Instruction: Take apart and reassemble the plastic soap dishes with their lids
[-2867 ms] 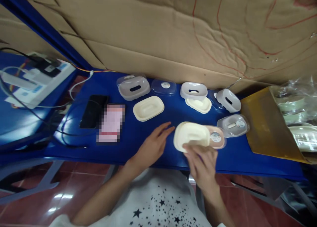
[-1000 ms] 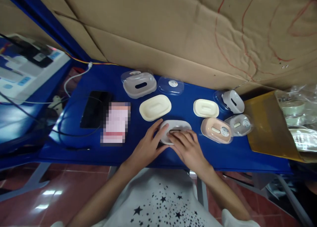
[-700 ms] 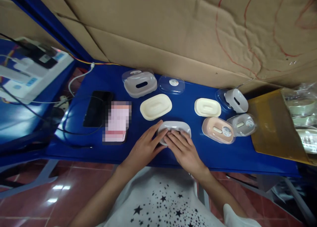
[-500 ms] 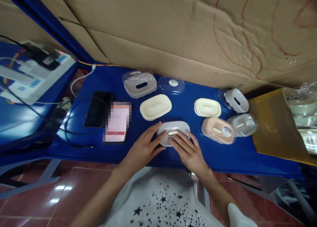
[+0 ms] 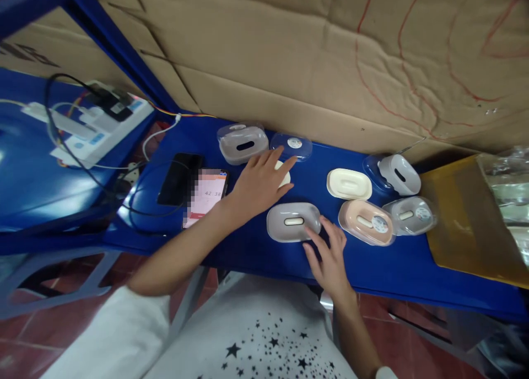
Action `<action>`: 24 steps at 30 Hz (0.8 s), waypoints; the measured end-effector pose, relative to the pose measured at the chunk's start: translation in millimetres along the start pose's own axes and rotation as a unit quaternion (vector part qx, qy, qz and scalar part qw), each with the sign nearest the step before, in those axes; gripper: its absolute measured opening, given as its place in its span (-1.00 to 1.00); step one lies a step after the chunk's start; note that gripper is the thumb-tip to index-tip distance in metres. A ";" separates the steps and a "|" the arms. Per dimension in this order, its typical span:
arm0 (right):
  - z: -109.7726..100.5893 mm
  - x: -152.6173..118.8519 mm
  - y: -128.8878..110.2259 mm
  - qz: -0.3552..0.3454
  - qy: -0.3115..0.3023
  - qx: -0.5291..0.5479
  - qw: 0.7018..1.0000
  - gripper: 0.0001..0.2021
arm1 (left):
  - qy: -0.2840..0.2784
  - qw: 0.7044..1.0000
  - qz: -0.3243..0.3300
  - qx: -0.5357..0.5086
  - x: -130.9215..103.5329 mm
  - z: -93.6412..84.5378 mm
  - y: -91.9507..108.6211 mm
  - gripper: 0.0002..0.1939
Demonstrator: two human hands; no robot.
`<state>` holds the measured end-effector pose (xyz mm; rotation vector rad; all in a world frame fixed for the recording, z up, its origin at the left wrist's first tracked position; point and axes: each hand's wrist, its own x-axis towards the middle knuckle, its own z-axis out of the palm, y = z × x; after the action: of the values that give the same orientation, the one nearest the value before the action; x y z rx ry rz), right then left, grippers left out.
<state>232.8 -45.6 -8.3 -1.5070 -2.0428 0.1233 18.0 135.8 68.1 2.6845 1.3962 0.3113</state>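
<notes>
A grey oval soap dish [image 5: 277,233] lies on the blue table in front of me, a cream piece showing through its slot. My right hand [image 5: 328,252] touches its right end, fingers spread. My left hand [image 5: 264,183] reaches forward with fingers stretched apart, over a cream oval tray [image 5: 282,172] that it mostly covers; whether it touches the tray I cannot tell. Just beyond its fingertips is a clear lid [image 5: 303,150] with a round sticker. Behind the hand stands another grey dish [image 5: 231,150] with an empty slot.
To the right are a second cream tray [image 5: 349,184], a peach soap dish [image 5: 359,208] and grey ones [image 5: 399,175]. A cardboard box [image 5: 458,219] holds wrapped pieces at far right. Phones [image 5: 176,183], cables and a power strip [image 5: 111,136] are at left.
My left hand has let go of the grey soap dish and moved forward over the cream tray. My right hand has slid to the dish's right end. The view has shifted slightly.
</notes>
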 end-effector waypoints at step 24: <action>-10.1 -5.6 6.6 0.080 0.044 0.097 0.991 -0.31 | 0.002 0.993 0.055 -0.105 -12.3 -13.3 3.0 -0.24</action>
<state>244.5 -50.9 -5.0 -1.5247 -1.7839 0.3034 10.5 123.9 80.0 2.5916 1.1463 0.4457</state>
